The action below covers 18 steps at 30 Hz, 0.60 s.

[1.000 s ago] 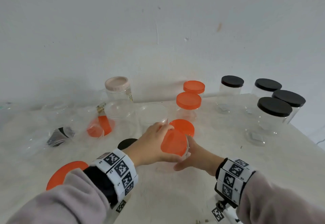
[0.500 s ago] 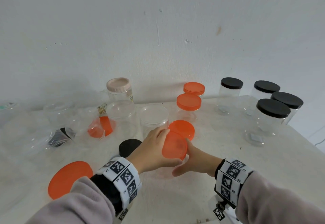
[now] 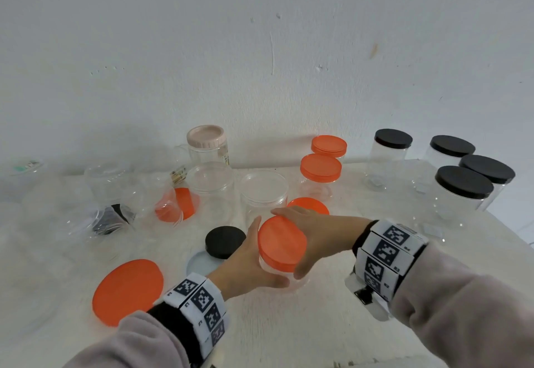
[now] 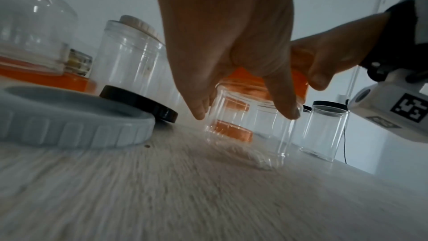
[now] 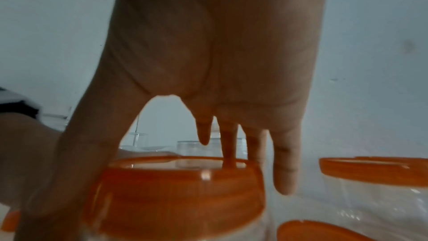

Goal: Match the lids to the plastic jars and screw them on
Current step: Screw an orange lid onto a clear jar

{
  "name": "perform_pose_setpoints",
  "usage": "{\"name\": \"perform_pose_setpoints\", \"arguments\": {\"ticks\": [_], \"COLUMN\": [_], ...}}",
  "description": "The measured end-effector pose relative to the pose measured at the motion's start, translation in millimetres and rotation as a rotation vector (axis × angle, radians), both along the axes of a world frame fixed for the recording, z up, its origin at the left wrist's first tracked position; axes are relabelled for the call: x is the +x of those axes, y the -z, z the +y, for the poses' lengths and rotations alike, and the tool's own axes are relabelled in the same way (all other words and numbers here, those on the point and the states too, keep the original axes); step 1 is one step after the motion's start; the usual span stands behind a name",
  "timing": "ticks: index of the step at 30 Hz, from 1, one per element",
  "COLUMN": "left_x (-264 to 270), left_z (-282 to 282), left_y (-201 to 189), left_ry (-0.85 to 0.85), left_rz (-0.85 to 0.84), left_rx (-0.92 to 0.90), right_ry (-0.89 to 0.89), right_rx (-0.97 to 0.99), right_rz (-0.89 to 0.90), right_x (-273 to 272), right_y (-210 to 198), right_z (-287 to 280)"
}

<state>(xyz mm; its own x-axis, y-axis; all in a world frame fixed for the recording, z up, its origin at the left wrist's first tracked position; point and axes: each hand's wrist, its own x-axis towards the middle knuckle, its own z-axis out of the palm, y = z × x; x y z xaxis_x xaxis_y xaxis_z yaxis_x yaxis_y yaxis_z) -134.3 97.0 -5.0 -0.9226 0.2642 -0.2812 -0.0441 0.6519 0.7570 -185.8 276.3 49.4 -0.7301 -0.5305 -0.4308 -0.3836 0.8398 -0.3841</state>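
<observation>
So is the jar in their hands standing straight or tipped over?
Tipped. The clear jar leans, its orange lid facing the camera, held between the left hand and the right hand.

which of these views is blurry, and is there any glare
Head view: sharp, evenly lit, wide-angle bending. Left wrist view: tabletop streaked with motion blur, left hand a dim silhouette. Right wrist view: soft overall, small glint on the orange lid.

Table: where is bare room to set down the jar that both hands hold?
The table is bare in front, between the two sleeves, and right of the right hand, before the black-lidded jars. It is crowded behind and left: clear jars, black lid, large orange lid.
</observation>
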Motion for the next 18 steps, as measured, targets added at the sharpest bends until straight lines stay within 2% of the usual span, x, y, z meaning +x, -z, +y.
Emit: {"name": "perform_pose_setpoints", "arguments": {"ticks": [5, 8, 13, 18], "left_x": [-4.1, -7.5, -10.9, -11.8], "left_z": [-0.8, -3.2, -3.5, -4.9], "left_y": [5.7, 11.3, 22.9, 27.9], "left_ry": [-0.027, -0.029, -0.056, -0.049], "left_rz": [0.023, 0.012, -0.021, -0.002], "left_rx": [0.047, 0.104, 0.206, 0.218], "right_ry": [-0.121, -0.146, -0.099, 0.003], "right_rx": [0.256, 0.34, 0.337, 0.315], "right_rz": [0.065, 0.083, 0.109, 0.125], "right_x": [-4.4, -5.4, -5.7, -1.6], "right_y": [-15.5, -18.4, -15.5, -9.5], "right_z": [-22.3, -26.5, -28.1, -29.1]}}
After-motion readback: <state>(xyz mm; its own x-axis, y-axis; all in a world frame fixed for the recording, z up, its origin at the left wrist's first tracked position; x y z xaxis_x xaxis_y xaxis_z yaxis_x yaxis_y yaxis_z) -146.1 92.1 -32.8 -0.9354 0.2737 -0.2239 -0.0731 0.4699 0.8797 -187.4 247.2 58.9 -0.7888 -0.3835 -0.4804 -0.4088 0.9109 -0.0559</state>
